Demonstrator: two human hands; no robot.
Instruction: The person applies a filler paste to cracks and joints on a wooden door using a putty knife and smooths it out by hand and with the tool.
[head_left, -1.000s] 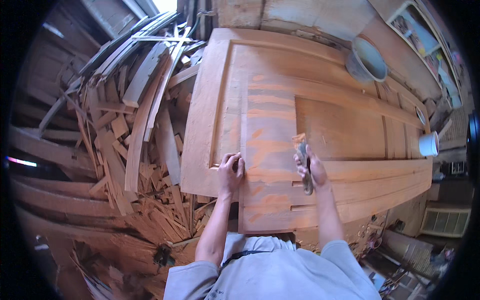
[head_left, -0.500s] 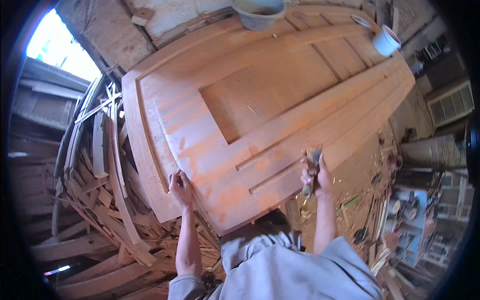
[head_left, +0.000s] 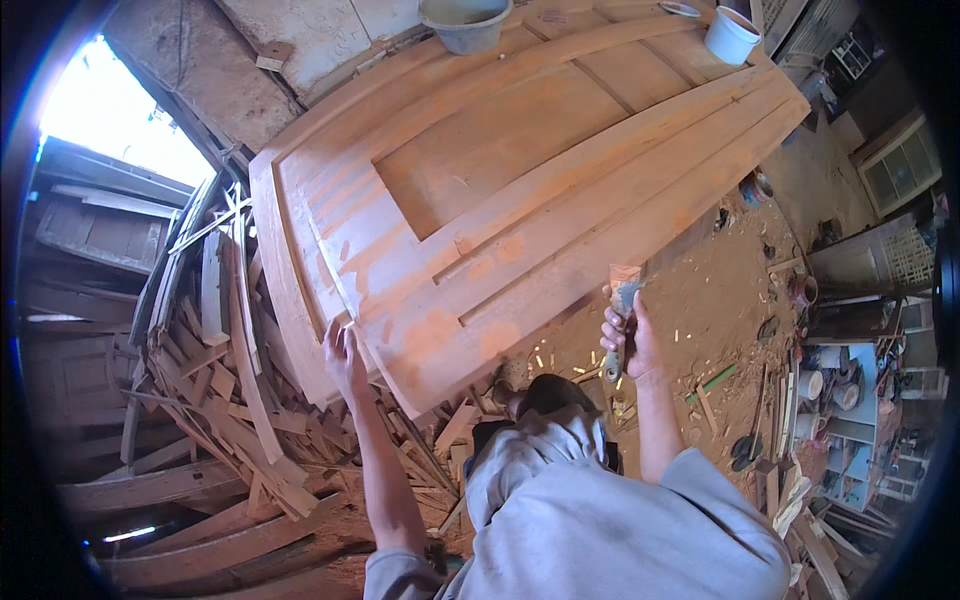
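Note:
In my right hand (head_left: 632, 335) is a putty knife (head_left: 625, 290), blade up, with orange paste on its wide end. I hold it in front of the near edge of a large panelled wooden door (head_left: 500, 285), apart from the wood. Orange smears and patches mark the door, thickest on its pale near-left part. My left hand (head_left: 345, 360) rests at the door's left end, fingers apart and bent, by the gap beside another wooden frame piece (head_left: 280, 260). Its fingertips seem to touch the edge there.
A grey bucket (head_left: 466, 25) and a white tub (head_left: 733, 36) stand on the door's far side, with a round lid (head_left: 679, 9) nearby. Scrap wood (head_left: 230, 400) is heaped at the left. Shavings and a green stick (head_left: 718, 378) lie on the floor; a blue shelf (head_left: 855, 425) stands right.
My view has shifted, so the door appears higher and further left. The putty knife has moved from over the door's near edge to in front of it. My left hand's fingers have straightened somewhat.

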